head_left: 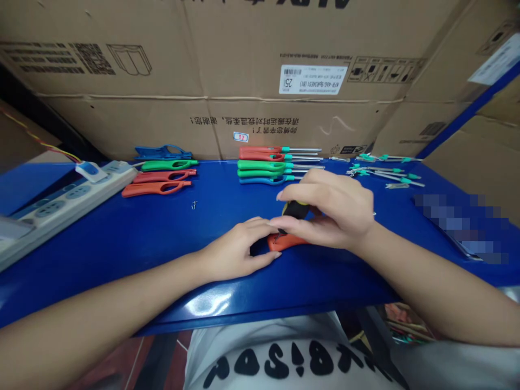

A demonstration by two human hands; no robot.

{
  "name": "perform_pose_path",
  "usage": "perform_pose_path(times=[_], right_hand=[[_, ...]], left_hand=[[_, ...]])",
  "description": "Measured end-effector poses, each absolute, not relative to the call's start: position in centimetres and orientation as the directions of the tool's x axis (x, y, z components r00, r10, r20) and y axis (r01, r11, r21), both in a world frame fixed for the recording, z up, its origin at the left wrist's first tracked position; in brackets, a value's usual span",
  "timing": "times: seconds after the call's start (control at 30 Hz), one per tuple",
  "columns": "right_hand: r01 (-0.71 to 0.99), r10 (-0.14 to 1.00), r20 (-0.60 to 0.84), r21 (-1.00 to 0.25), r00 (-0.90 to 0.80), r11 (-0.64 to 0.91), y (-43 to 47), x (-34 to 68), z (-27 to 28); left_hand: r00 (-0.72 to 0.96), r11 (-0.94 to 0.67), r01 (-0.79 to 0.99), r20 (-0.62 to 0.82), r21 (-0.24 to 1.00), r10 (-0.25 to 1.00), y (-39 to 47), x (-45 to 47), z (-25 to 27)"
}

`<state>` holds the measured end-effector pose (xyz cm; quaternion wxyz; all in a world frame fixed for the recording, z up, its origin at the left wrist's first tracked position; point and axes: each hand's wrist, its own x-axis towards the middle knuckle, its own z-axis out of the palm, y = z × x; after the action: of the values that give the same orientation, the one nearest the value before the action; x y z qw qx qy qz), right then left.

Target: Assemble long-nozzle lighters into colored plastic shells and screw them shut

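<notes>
An orange lighter (287, 241) lies on the blue table, its left end between the thumb and fingers of my left hand (233, 250). My right hand (339, 208) is wrapped round a short screwdriver (295, 209) with a black and yellow handle. The screwdriver's shaft points down onto the left end of the orange lighter. Under my right hand the rest of that lighter is hidden. Several small screws (194, 205) lie loose on the table beyond my left hand.
Assembled stick lighters (260, 165) lie at the back middle, and orange, green and blue handle shells (156, 189) at back left. Metal tubes with teal parts (392, 173) lie at back right. A power strip (67, 200) stands left; a cardboard box (244, 70) walls the back.
</notes>
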<state>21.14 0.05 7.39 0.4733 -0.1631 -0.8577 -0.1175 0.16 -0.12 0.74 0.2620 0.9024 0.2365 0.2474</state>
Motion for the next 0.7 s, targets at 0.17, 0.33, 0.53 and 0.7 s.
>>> perform_pose_path(times=[0.17,0.33,0.53,0.7], right_hand=[[0.278,0.374,0.752,-0.259,-0.544,0.925,0.1,20.7,7.6],[0.313,0.293,0.827,-0.151,-0.479,0.938,0.2,20.7,7.6],[0.335,0.374,0.744,-0.212,-0.553,0.918,-0.1,20.8,8.2],[0.376,0.296,0.825,-0.11,-0.481,0.92,-0.1,20.9,8.5]], left_hand=[[0.77,-0.737,0.282,0.314,0.615,0.556,-0.1,0.1,0.9],[0.764,-0.74,0.283,0.323,0.611,0.559,-0.2,0.1,0.9],[0.769,-0.725,0.278,0.306,0.63,0.561,-0.1,0.1,0.9],[0.765,-0.717,0.268,0.31,0.643,0.564,-0.1,0.1,0.9]])
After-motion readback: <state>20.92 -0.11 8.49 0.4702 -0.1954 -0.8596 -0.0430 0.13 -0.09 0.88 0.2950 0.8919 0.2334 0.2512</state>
